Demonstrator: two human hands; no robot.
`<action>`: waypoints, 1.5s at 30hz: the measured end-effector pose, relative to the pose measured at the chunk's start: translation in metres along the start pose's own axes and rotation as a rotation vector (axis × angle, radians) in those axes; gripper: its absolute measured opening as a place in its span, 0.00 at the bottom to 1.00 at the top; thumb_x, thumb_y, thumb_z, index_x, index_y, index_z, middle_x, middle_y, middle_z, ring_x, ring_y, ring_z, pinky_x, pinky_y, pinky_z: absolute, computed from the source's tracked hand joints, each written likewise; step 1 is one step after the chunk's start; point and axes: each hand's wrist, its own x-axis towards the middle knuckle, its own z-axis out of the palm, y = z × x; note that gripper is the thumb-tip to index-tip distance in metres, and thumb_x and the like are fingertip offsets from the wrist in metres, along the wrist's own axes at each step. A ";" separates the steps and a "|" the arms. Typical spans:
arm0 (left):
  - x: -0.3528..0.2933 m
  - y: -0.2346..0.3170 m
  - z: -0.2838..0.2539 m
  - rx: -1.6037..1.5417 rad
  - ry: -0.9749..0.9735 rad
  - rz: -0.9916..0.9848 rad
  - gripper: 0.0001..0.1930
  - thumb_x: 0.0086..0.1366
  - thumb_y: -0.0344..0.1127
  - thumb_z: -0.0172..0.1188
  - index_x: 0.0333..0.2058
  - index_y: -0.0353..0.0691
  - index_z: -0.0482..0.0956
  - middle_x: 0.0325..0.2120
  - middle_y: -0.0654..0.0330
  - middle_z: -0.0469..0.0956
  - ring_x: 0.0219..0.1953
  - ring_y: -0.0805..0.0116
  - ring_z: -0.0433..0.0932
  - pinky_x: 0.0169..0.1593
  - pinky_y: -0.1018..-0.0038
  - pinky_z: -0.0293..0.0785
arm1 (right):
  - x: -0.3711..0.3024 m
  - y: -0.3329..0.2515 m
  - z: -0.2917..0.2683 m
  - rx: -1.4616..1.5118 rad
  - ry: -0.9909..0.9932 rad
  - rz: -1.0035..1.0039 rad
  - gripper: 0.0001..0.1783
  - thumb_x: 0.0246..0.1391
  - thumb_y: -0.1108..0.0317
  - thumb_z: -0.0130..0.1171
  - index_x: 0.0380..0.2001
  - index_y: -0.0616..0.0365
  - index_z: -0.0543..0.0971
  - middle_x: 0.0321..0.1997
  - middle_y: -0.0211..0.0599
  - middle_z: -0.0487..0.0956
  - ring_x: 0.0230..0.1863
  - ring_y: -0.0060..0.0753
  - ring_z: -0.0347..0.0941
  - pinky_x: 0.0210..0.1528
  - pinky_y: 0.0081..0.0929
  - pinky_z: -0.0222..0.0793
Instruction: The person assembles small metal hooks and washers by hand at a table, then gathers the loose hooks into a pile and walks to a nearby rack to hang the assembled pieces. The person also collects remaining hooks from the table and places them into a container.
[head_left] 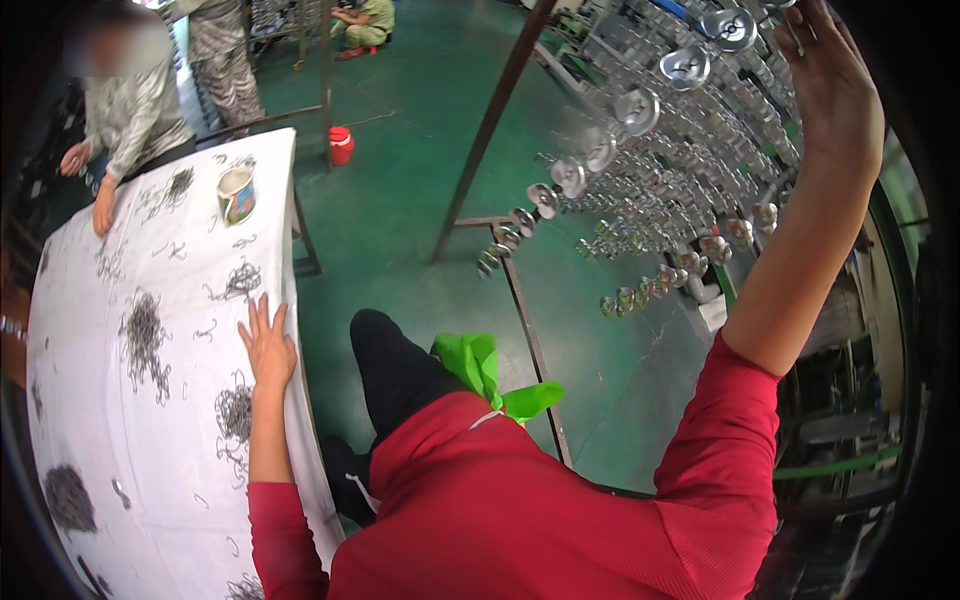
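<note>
My left hand (268,345) rests with fingers spread on the edge of a white-covered table (190,330). Close by lie small piles of dark wire hooks (240,280), with more hooks (235,412) beside my forearm. Raised high at the right, my right hand (835,85) has its fingers curled at the upper end of a string of shiny round metal parts (686,67). This string runs down toward the floor, and its middle is blurred. The picture's upper edge partly cuts off the fingertips.
Many similar metal parts (660,180) hang behind the string, near a brown metal frame (495,110). A printed tin (237,195) and more hook piles (145,330) occupy the table. Across it stands a person (135,110). A red container (341,146) sits on the green floor.
</note>
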 end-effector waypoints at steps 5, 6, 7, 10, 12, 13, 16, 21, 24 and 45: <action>-0.002 -0.001 0.002 0.035 0.008 0.024 0.29 0.48 0.21 0.54 0.52 0.44 0.69 0.64 0.55 0.50 0.68 0.52 0.42 0.65 0.45 0.40 | 0.025 0.002 -0.102 0.066 -0.055 0.263 0.16 0.57 0.70 0.53 0.48 0.65 0.73 0.45 0.33 0.75 0.43 0.23 0.68 0.44 0.21 0.60; -0.002 -0.002 0.002 0.015 0.015 0.031 0.25 0.49 0.21 0.52 0.49 0.43 0.72 0.65 0.54 0.49 0.68 0.51 0.42 0.65 0.45 0.39 | 0.022 0.003 -0.121 -0.009 0.005 0.261 0.15 0.56 0.70 0.55 0.45 0.65 0.74 0.43 0.31 0.75 0.41 0.21 0.68 0.43 0.20 0.61; -0.002 -0.002 0.003 0.018 -0.012 0.023 0.24 0.49 0.21 0.52 0.47 0.42 0.73 0.65 0.54 0.49 0.68 0.51 0.42 0.65 0.44 0.39 | 0.015 0.004 -0.137 -0.059 0.076 0.268 0.15 0.57 0.69 0.54 0.45 0.64 0.74 0.41 0.29 0.76 0.40 0.20 0.68 0.41 0.19 0.60; -0.002 -0.003 0.005 0.045 -0.004 0.040 0.17 0.50 0.21 0.51 0.40 0.40 0.77 0.64 0.51 0.49 0.68 0.50 0.42 0.65 0.43 0.39 | -0.001 -0.004 -0.169 -0.244 0.154 0.358 0.14 0.56 0.65 0.55 0.45 0.57 0.76 0.38 0.25 0.76 0.38 0.15 0.68 0.37 0.16 0.59; -0.001 -0.005 0.007 0.029 0.010 0.043 0.17 0.50 0.22 0.51 0.40 0.41 0.77 0.64 0.51 0.50 0.68 0.49 0.42 0.65 0.43 0.39 | -0.016 -0.010 -0.183 -0.308 0.255 0.367 0.11 0.52 0.63 0.61 0.39 0.51 0.79 0.33 0.16 0.76 0.36 0.13 0.68 0.39 0.16 0.57; -0.001 -0.005 0.008 0.036 -0.003 0.031 0.17 0.50 0.22 0.51 0.40 0.41 0.77 0.64 0.51 0.50 0.68 0.49 0.42 0.65 0.43 0.39 | -0.021 -0.014 -0.190 -0.341 0.356 0.409 0.10 0.52 0.63 0.62 0.38 0.50 0.80 0.32 0.15 0.76 0.36 0.13 0.68 0.39 0.17 0.56; -0.002 -0.007 0.010 0.029 0.015 0.022 0.17 0.50 0.24 0.52 0.40 0.42 0.78 0.64 0.52 0.50 0.68 0.50 0.41 0.65 0.43 0.38 | -0.031 -0.025 -0.216 -0.483 0.460 0.452 0.07 0.50 0.59 0.63 0.34 0.44 0.81 0.31 0.12 0.75 0.34 0.10 0.66 0.37 0.18 0.54; -0.004 -0.007 0.010 0.023 0.041 0.023 0.15 0.50 0.26 0.54 0.39 0.41 0.79 0.64 0.53 0.51 0.68 0.51 0.41 0.65 0.43 0.38 | -0.048 -0.046 -0.256 -0.607 0.514 0.487 0.08 0.50 0.56 0.63 0.34 0.43 0.81 0.27 0.11 0.72 0.29 0.09 0.61 0.32 0.18 0.50; -0.004 -0.008 0.009 -0.028 0.048 0.013 0.14 0.50 0.26 0.54 0.37 0.41 0.79 0.63 0.52 0.52 0.68 0.52 0.42 0.65 0.44 0.38 | -0.041 -0.052 -0.274 -0.671 0.554 0.502 0.09 0.51 0.56 0.63 0.34 0.43 0.81 0.25 0.11 0.71 0.27 0.09 0.60 0.29 0.18 0.49; -0.005 -0.002 0.006 -0.030 0.035 0.032 0.11 0.46 0.19 0.51 0.29 0.38 0.77 0.64 0.50 0.51 0.68 0.49 0.42 0.66 0.45 0.39 | 0.059 -0.004 -0.343 -0.553 0.631 0.318 0.15 0.48 0.59 0.64 0.40 0.48 0.82 0.35 0.20 0.78 0.33 0.15 0.67 0.36 0.17 0.54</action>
